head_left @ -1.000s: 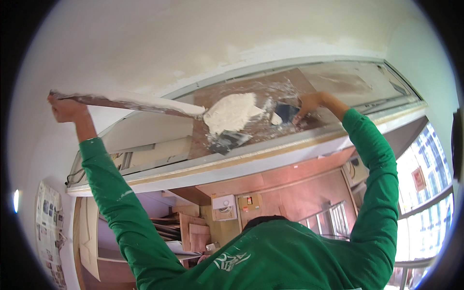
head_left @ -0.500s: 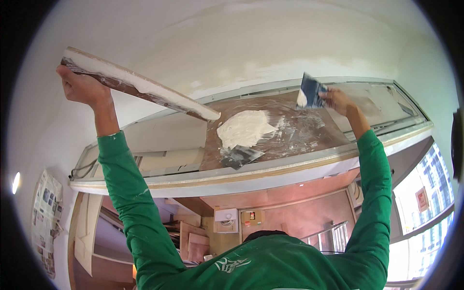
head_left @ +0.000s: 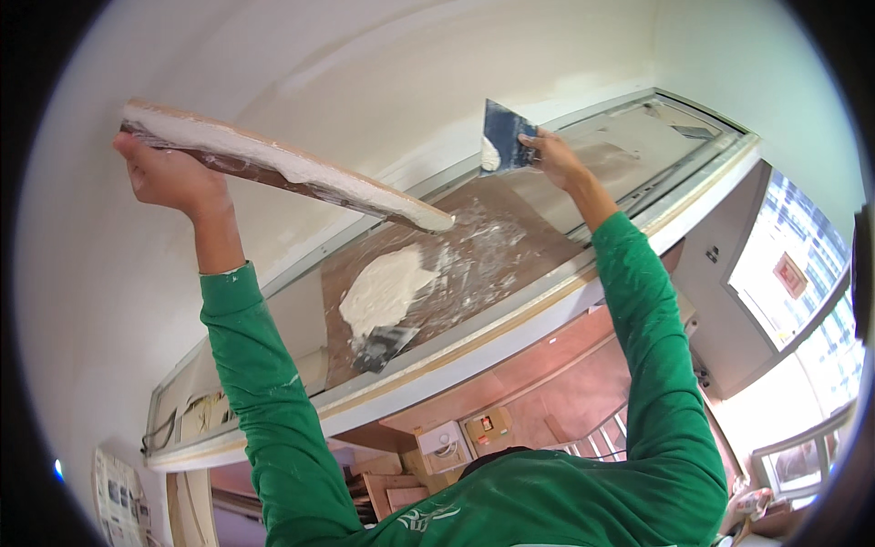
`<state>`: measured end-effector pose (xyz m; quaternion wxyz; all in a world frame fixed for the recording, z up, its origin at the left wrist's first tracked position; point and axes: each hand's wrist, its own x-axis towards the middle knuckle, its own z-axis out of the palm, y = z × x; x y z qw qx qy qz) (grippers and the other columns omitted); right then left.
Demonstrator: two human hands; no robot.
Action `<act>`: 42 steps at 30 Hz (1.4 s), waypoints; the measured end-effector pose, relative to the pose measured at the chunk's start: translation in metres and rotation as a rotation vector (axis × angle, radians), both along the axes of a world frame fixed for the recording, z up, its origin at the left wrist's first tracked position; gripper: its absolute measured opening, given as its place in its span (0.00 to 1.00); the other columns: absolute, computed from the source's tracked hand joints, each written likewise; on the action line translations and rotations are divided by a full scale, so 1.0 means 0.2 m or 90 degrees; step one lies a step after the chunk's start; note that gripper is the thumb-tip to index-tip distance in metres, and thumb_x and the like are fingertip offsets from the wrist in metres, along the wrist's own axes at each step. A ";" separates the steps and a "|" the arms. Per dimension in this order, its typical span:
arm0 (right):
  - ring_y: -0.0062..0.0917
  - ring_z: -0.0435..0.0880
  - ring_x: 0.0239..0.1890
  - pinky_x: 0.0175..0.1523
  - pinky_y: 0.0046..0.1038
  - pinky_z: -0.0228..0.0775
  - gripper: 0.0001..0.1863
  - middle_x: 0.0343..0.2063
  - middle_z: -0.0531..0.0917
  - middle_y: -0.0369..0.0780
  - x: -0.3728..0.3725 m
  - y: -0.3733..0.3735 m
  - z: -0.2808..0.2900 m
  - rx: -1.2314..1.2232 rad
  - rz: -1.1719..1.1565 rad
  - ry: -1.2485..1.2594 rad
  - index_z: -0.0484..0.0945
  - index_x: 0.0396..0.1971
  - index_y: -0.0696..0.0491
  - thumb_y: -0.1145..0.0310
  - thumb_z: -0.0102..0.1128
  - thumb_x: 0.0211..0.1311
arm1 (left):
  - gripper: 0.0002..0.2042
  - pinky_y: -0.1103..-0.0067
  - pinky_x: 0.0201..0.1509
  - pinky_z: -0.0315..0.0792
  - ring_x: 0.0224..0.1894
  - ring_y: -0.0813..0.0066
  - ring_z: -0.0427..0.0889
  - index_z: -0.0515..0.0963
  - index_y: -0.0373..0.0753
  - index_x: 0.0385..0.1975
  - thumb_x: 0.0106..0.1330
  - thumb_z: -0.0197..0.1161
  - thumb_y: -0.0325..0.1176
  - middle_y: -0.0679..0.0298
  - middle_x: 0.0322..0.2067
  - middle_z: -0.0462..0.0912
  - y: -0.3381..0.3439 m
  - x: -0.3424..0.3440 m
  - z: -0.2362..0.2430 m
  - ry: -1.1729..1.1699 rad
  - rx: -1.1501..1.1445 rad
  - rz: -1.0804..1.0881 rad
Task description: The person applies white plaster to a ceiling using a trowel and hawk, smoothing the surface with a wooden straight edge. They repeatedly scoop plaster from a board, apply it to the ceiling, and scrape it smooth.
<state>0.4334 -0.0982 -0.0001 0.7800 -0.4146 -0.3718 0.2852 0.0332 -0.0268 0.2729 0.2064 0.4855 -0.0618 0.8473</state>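
My left hand point(head_left: 173, 178) is closed on one end of a long wooden strip point(head_left: 283, 164) thickly coated with white paste along its length. In my right hand point(head_left: 561, 159) is a dark blue putty knife point(head_left: 506, 128) with a lump of white paste on its blade, held up beyond the strip's far end. Below both hands lies a brown board point(head_left: 519, 246) smeared with paste. A mound of white paste point(head_left: 378, 287) sits on it, and a dark scraper point(head_left: 383, 351) lies against the mound's near edge.
The board rests on a long metal-framed ledge point(head_left: 670, 196) beneath a pale curved surface point(head_left: 410, 73). Below are pink wooden panels point(head_left: 506, 374), a partly hidden ladder point(head_left: 592, 444) and cardboard. A bright window point(head_left: 779, 255) is at right, newspaper sheets point(head_left: 118, 492) at lower left.
My right hand has lifted the putty knife from the board. My left hand has raised the strip and shifted right. The view has turned, so the ledge now slants up to the right.
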 end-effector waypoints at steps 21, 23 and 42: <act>0.15 0.76 0.39 0.49 0.21 0.67 0.15 0.37 0.81 0.37 -0.38 -0.53 0.96 0.294 -0.288 -0.478 0.74 0.45 0.63 0.69 0.54 0.64 | 0.21 0.81 0.44 0.67 0.36 0.83 0.73 0.79 0.35 0.41 0.67 0.55 0.50 0.69 0.34 0.78 0.24 0.50 -0.02 0.381 -0.005 -0.167; 0.22 0.78 0.40 0.50 0.26 0.69 0.13 0.37 0.82 0.40 -0.44 -0.63 1.11 0.262 -0.358 -0.612 0.75 0.43 0.62 0.69 0.52 0.63 | 0.21 0.80 0.44 0.68 0.36 0.81 0.74 0.79 0.36 0.41 0.66 0.56 0.50 0.68 0.35 0.79 0.18 0.47 0.01 0.440 -0.010 -0.227; 0.28 0.78 0.29 0.36 0.33 0.70 0.11 0.26 0.80 0.47 -0.95 -0.71 1.62 0.064 -0.537 -0.944 0.73 0.37 0.63 0.73 0.52 0.56 | 0.27 0.74 0.54 0.73 0.43 0.71 0.78 0.76 0.32 0.46 0.63 0.56 0.54 0.60 0.41 0.78 0.12 0.31 0.10 0.664 0.056 -0.269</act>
